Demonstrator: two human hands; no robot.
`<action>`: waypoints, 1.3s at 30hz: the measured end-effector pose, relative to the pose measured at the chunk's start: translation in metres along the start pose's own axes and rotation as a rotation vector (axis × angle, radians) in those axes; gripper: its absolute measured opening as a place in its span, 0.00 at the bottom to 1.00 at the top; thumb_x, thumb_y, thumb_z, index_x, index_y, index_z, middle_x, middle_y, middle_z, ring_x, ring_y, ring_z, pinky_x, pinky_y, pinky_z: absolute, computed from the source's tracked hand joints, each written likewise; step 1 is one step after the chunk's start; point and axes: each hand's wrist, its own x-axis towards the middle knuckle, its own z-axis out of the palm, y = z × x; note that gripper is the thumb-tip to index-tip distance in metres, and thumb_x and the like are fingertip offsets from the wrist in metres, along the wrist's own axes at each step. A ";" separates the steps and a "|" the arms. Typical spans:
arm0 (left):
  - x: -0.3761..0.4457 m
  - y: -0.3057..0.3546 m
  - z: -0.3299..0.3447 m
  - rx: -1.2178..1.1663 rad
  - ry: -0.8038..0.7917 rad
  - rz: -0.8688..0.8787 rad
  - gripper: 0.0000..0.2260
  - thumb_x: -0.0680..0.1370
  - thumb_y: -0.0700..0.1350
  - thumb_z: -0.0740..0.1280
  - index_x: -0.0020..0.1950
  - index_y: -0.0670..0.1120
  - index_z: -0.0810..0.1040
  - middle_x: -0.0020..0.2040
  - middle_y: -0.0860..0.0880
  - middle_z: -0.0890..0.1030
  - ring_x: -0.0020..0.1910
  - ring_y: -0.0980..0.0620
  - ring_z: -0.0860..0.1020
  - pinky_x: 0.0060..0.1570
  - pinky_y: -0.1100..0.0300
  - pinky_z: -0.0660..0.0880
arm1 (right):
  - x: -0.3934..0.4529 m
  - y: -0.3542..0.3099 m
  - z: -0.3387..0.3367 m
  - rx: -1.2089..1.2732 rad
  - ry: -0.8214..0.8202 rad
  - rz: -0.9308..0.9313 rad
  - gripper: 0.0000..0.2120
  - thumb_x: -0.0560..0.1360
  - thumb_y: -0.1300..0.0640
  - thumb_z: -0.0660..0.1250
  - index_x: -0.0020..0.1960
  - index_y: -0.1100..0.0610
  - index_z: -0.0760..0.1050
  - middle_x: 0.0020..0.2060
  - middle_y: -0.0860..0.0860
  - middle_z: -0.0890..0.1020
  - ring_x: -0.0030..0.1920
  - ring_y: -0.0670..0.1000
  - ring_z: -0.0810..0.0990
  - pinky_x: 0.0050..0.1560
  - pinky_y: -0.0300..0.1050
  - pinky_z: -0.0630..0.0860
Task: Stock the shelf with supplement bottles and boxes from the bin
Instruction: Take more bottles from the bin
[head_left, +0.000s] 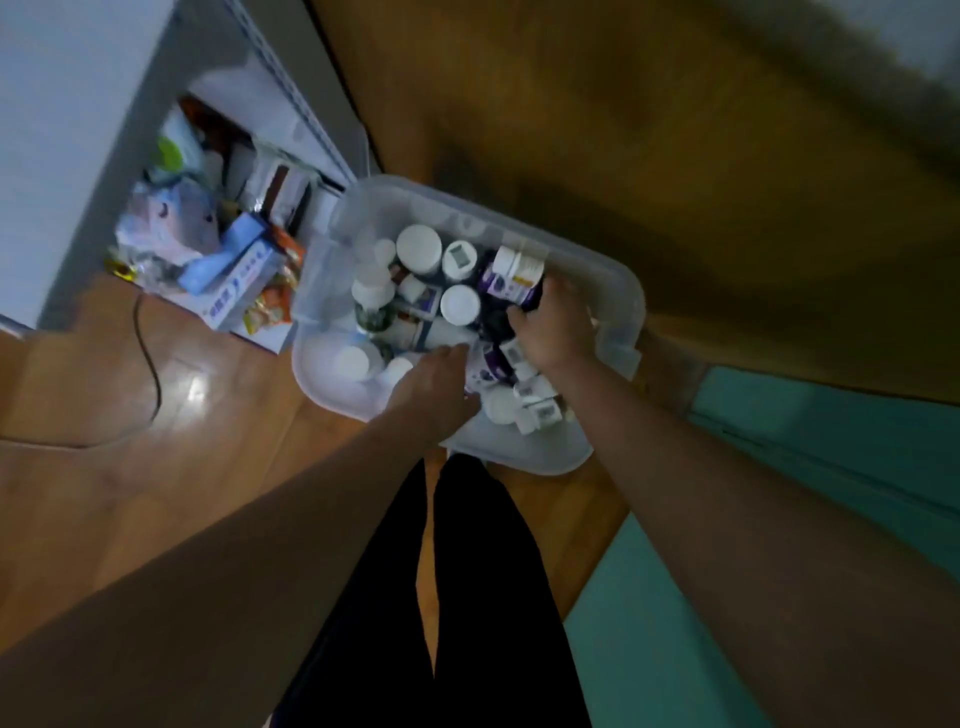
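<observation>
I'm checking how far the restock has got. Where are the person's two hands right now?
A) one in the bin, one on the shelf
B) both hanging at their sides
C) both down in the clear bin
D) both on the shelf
C: the left hand and right hand both reach among the bottles inside the clear bin.

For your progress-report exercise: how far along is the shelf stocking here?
Done: some boxes already sit on the shelf. In hand: both hands, left hand and right hand, reach into the bin; grips unclear. Left: many white-capped bottles remain inside.
</observation>
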 end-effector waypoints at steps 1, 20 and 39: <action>0.007 -0.001 0.007 0.032 -0.016 0.003 0.28 0.76 0.50 0.69 0.74 0.43 0.65 0.66 0.41 0.73 0.66 0.41 0.72 0.61 0.49 0.72 | 0.004 0.003 0.007 -0.041 0.028 -0.016 0.23 0.73 0.48 0.72 0.63 0.58 0.73 0.60 0.58 0.78 0.61 0.60 0.77 0.59 0.53 0.75; -0.004 -0.001 -0.031 0.214 0.008 0.017 0.28 0.71 0.50 0.76 0.64 0.43 0.68 0.61 0.43 0.75 0.58 0.42 0.76 0.49 0.52 0.73 | -0.034 0.010 -0.013 0.031 0.158 -0.156 0.22 0.69 0.51 0.77 0.58 0.57 0.74 0.54 0.54 0.81 0.55 0.55 0.79 0.49 0.45 0.73; -0.326 0.051 -0.237 -0.676 0.553 0.051 0.24 0.66 0.56 0.79 0.59 0.53 0.78 0.52 0.53 0.81 0.50 0.54 0.80 0.46 0.58 0.77 | -0.244 -0.161 -0.215 1.016 -0.165 -0.252 0.28 0.67 0.41 0.78 0.64 0.48 0.77 0.56 0.48 0.84 0.58 0.51 0.82 0.63 0.56 0.76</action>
